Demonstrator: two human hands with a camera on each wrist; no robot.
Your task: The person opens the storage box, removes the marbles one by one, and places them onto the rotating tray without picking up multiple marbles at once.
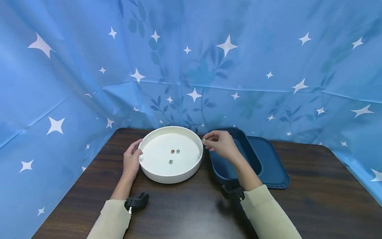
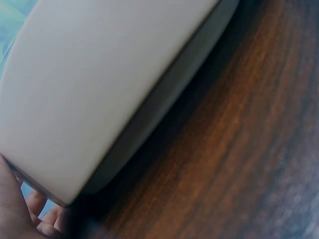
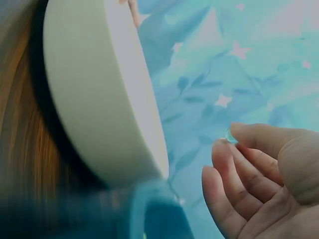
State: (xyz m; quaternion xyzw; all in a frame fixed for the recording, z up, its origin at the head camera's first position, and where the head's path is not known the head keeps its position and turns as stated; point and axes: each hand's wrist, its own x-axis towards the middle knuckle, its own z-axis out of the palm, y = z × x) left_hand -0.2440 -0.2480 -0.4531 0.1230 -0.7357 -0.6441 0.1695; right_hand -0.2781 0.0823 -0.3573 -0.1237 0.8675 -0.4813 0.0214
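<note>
A round white tray (image 1: 155,167) holds three small glass marbles: an amber one (image 1: 172,151), a pale one (image 1: 178,151) and a greenish one (image 1: 170,162). My left hand (image 1: 131,161) grips the tray's left rim, thumb on the near side, also visible at the corner of the left wrist view (image 2: 15,209). Between thumb and fingertips my right hand (image 1: 222,144) pinches a clear greenish marble (image 3: 230,135), just outside the tray's right rim and over the edge of a dark blue box (image 1: 219,164).
A flat dark blue lid (image 1: 276,169) lies to the right of the box, partly beneath it. Behind the brown wooden table (image 1: 179,212) hangs a blue curtain (image 1: 253,66) with white stars. Each wrist wears a black strap device.
</note>
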